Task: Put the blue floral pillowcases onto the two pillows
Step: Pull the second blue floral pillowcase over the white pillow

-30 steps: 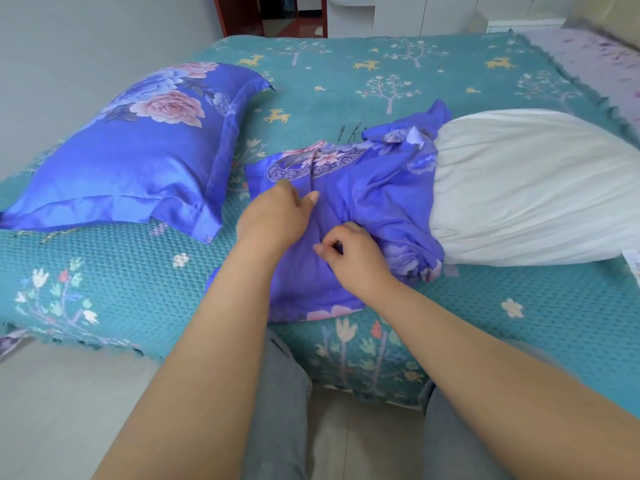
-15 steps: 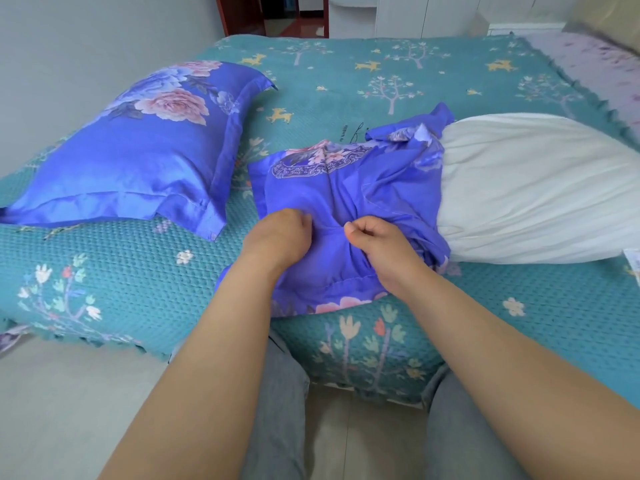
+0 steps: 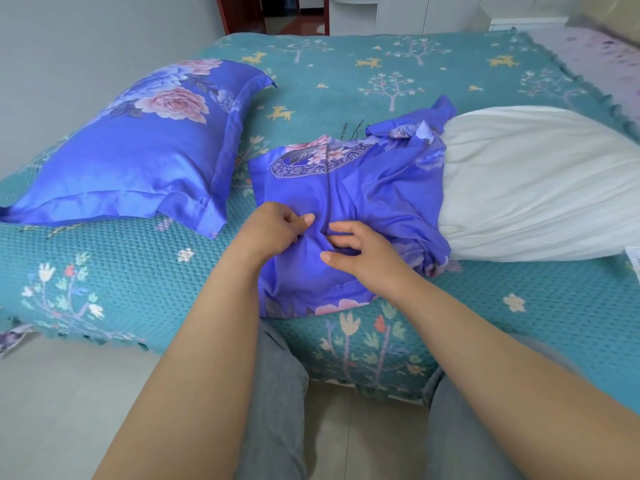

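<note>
Near bed edge (image 3: pixel 349 329) | left hand (image 3: pixel 273 227), right hand (image 3: pixel 363 255) grip pillowcase (image 3: pixel 381 188)

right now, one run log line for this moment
left hand: pinches blue floral pillowcase | right hand: grips it | white pillow: mostly bare | other pillow: already cased

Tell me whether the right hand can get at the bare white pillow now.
Probably yes: the white pillow lies close beside the right hand, only the bunched blue pillowcase between them, which that hand grips.

Teal bedspread (image 3: pixel 346 64), grey wall (image 3: pixel 86 46), pale floor (image 3: pixel 69 393)
</note>
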`<state>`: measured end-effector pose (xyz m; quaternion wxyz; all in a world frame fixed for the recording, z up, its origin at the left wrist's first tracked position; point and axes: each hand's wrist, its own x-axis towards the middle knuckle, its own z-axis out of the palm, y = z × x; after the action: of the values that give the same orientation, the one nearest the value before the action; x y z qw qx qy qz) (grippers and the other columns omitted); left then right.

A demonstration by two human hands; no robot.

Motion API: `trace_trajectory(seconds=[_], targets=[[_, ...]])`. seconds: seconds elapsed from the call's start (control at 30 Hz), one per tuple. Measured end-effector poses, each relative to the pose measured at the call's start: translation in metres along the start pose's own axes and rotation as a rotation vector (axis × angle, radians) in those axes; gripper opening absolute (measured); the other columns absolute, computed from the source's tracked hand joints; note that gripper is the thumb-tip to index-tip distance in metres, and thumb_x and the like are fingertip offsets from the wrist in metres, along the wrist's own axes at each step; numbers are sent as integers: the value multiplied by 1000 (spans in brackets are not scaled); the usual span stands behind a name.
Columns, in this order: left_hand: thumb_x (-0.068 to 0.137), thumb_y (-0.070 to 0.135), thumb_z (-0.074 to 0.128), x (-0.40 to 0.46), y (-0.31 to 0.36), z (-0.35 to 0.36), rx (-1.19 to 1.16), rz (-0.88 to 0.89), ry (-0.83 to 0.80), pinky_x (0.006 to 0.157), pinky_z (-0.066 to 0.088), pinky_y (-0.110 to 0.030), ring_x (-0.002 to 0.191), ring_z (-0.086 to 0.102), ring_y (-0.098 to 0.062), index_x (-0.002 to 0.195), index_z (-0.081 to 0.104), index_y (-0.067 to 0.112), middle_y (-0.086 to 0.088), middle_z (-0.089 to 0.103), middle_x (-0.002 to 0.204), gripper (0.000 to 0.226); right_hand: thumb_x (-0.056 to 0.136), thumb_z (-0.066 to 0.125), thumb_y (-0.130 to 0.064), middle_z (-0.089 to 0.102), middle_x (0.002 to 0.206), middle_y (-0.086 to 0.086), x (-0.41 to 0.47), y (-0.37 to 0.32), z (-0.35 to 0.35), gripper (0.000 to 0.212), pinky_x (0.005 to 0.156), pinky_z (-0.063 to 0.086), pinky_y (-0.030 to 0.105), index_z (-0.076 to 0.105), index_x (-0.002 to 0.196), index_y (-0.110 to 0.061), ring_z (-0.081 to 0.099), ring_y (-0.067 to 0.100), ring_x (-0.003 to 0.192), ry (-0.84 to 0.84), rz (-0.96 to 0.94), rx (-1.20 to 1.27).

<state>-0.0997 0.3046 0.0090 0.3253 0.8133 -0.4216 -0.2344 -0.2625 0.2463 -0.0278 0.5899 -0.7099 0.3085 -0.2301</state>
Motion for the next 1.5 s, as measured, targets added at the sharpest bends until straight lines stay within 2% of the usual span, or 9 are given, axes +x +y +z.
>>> trace_trajectory(seconds=[0.2, 0.4, 0.5, 0.77, 0.93, 1.03, 1.17, 1.4, 1.5], targets=[[90, 32, 59, -2, 9, 5, -44, 78, 20, 52, 31, -26, 52, 38, -15, 61, 51, 15, -1, 48, 59, 34, 76, 78, -21, 59, 127, -4, 4, 5, -2, 58, 99, 44, 23, 51, 128, -17, 53, 2, 114, -141, 50, -73], [92, 29, 56, -6, 30, 35, 112, 219, 25, 57, 35, -28, 55, 42, -14, 60, 50, 18, 4, 47, 55, 34, 84, 68, -7, 71, 99, 4, 14, 18, 1, 32, 85, 52, 21, 54, 112, -5, 65, 8, 93, -167, 61, 156], [92, 33, 51, -6, 27, 34, 211, 183, 39, 59, 37, -29, 65, 49, -22, 60, 48, 18, 4, 50, 58, 35, 84, 69, -12, 45, 58, -1, 17, 21, 2, 22, 58, 35, 29, 52, 72, -6, 41, 12, 57, 22, -24, -55], [75, 47, 73, -21, -7, 3, 269, 97, -29, 74, 48, -36, 78, 57, -21, 85, 56, 19, 1, 61, 83, 34, 91, 61, -19, 31, 55, -5, 10, 2, 1, 30, 49, 26, 18, 47, 64, -14, 26, 3, 49, 226, -56, 142], [80, 37, 69, -33, 0, 14, 556, 138, 97, 70, 43, -30, 89, 60, -26, 81, 64, 23, -4, 68, 91, 15, 93, 55, -31, 54, 50, 1, 4, -1, 4, 33, 52, 38, 26, 41, 66, -18, 47, 12, 42, 73, 48, -268], [86, 30, 63, -35, 1, 15, 567, 160, 128, 72, 42, -30, 94, 60, -29, 85, 65, 20, -7, 68, 95, 11, 91, 59, -29, 69, 73, 11, -5, -3, -1, 19, 62, 52, 32, 50, 85, -15, 69, 22, 65, -16, 157, -252], [90, 25, 56, -36, -3, 13, 563, 181, 157, 73, 41, -33, 95, 58, -32, 91, 63, 14, -11, 66, 98, 13, 83, 68, -35, 64, 78, -9, -12, 5, -5, 19, 88, 53, 42, 57, 98, -28, 62, 11, 75, -53, 114, -385], [96, 25, 50, -36, -5, 2, 442, 149, 286, 74, 38, -37, 98, 57, -37, 101, 58, 4, -21, 64, 102, 23, 91, 56, -4, 65, 104, 14, -16, -7, 7, 32, 96, 48, 36, 50, 119, -20, 63, 24, 99, -130, 209, 374], [96, 25, 50, -33, 0, 2, 355, 166, 324, 72, 37, -36, 95, 57, -37, 99, 57, 5, -20, 64, 99, 21, 93, 52, -3, 68, 99, 13, -12, -10, 7, 27, 95, 49, 38, 52, 115, -18, 66, 28, 98, -125, 204, 447]])
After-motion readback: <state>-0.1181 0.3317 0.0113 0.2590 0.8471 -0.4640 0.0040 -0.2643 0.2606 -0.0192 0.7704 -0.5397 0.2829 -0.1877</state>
